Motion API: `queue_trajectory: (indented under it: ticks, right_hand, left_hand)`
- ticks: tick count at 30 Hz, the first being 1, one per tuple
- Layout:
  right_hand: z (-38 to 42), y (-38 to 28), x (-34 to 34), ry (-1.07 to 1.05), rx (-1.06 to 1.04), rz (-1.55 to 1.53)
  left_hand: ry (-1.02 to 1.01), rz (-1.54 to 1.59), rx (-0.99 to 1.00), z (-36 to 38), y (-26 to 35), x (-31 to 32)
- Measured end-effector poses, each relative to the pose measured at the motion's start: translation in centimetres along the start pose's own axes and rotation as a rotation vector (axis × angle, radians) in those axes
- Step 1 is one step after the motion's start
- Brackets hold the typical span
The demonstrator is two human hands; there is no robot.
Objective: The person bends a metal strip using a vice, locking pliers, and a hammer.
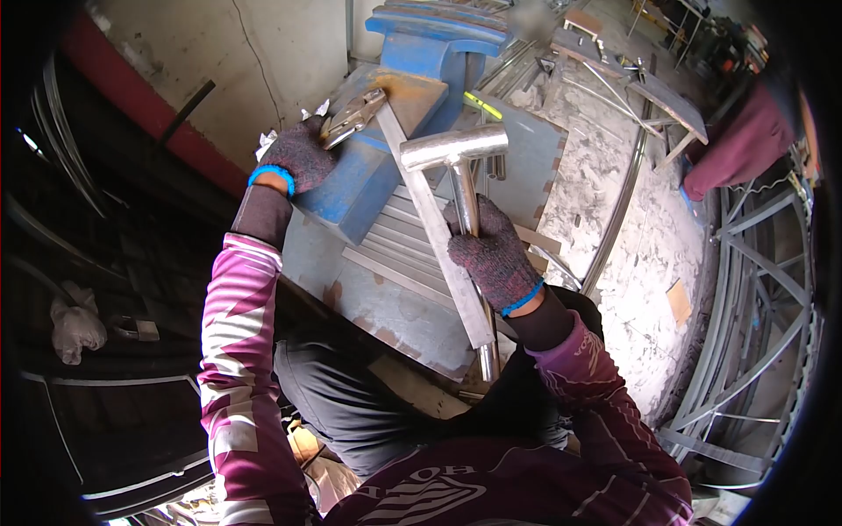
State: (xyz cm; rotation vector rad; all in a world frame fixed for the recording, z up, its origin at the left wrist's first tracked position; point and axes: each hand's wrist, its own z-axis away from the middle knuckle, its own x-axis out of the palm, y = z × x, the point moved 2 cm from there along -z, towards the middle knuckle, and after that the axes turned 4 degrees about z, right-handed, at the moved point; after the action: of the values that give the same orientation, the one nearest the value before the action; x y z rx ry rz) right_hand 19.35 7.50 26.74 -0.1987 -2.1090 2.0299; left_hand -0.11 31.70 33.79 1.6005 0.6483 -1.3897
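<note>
My left hand, in a dark knit glove with a blue cuff, is closed around a pair of locking pliers. The jaws grip the upper end of a long flat metal bar, beside a blue bench vise with a rusty top. In my right hand, gloved the same way, is an all-metal hammer with a tubular head, its handle running down through my fist. The bar slopes toward my lap along that handle; whether my right fingers also touch it is hidden.
Several flat bars lie side by side on the grey metal bench top. A yellow-green object rests behind the vise. Metal frames stand at right, near another person's maroon-clothed leg. A wall borders the left.
</note>
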Motion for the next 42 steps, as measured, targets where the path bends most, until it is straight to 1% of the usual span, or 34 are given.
queue_trajectory:
  ticks: [4,8,11,13,17,19,20,21,23,25,27,29,30,32,33,35,36,37,39,41,42]
  right_hand:
    - [-0.1,0.3,0.0,0.000,-0.027,-0.031]
    - [-0.1,0.0,0.1,0.007,-0.041,-0.013]
    - [-0.2,0.0,0.1,0.014,-0.023,0.006]
    - [-0.3,0.6,-0.1,0.053,0.036,0.007]
    - [-0.1,-1.7,-0.8,0.024,0.023,0.042]
    - [0.3,-3.5,-1.4,-0.046,0.240,-0.010]
    - [-0.3,-2.8,-2.1,0.027,0.104,0.068]
    - [-1.0,-3.1,-2.9,0.061,0.016,0.225]
    - [-2.8,-5.9,-4.3,0.054,-0.242,0.576]
    - [-6.0,-8.1,-5.7,-0.050,-0.314,0.672]
    - [-9.6,-11.0,-5.7,-0.182,-0.368,0.888]
    - [-11.7,-14.6,-4.6,-0.368,-0.523,1.100]
    - [-13.0,-16.0,-4.4,-0.374,-0.529,1.103]
    - [-13.8,-18.4,-3.3,0.051,-1.373,1.621]
    - [-13.5,-19.2,-2.6,0.033,-1.369,1.617]
    - [-12.6,-21.4,-1.1,0.217,-1.283,1.713]
    - [-11.5,-22.1,0.2,0.177,-1.327,1.584]
    - [-12.5,-20.9,0.5,0.170,-1.329,1.583]
    - [-15.4,-16.5,0.5,0.072,-1.324,1.123]
    - [-15.5,-11.3,0.9,-0.014,-0.651,1.167]
    - [-15.1,-11.3,0.6,0.004,-0.659,1.166]
  left_hand:
    - [-0.010,-0.001,-0.009,-0.3,-0.5,0.4]
    - [0.012,-0.014,0.022,-0.2,-0.4,0.4]
    - [0.026,-0.039,0.048,-0.1,0.1,0.3]
    - [0.023,-0.059,0.052,-0.1,0.1,0.3]
    - [0.012,-0.039,0.063,-0.6,0.0,0.5]
    - [0.026,-0.039,0.058,-0.3,0.5,0.2]
    - [0.016,-0.071,0.038,-0.1,0.9,-0.2]
    - [0.002,-0.103,0.018,0.1,1.0,-0.4]
    - [0.000,-0.059,0.011,-0.3,0.8,-0.5]
    - [-0.049,-0.077,-0.012,0.0,1.3,-0.7]
    - [-0.024,-0.051,-0.001,0.1,1.2,-0.8]
    - [-0.048,-0.061,-0.008,0.9,2.2,-1.7]
    - [-0.042,-0.057,-0.014,0.9,2.4,-2.3]
    - [-0.082,-0.109,-0.054,1.0,2.4,-2.1]
    - [-0.017,-0.101,-0.036,0.9,2.2,-1.7]
    - [-0.002,-0.114,-0.021,0.7,1.9,-1.6]
    - [-0.005,-0.112,-0.026,0.9,2.1,-1.6]
    - [0.011,-0.109,-0.022,1.0,2.3,-1.6]
    - [0.039,-0.107,-0.022,1.2,2.2,-1.9]
    - [0.055,-0.100,0.012,1.0,2.1,-1.5]
    - [0.050,-0.147,-0.008,1.3,2.5,-1.9]
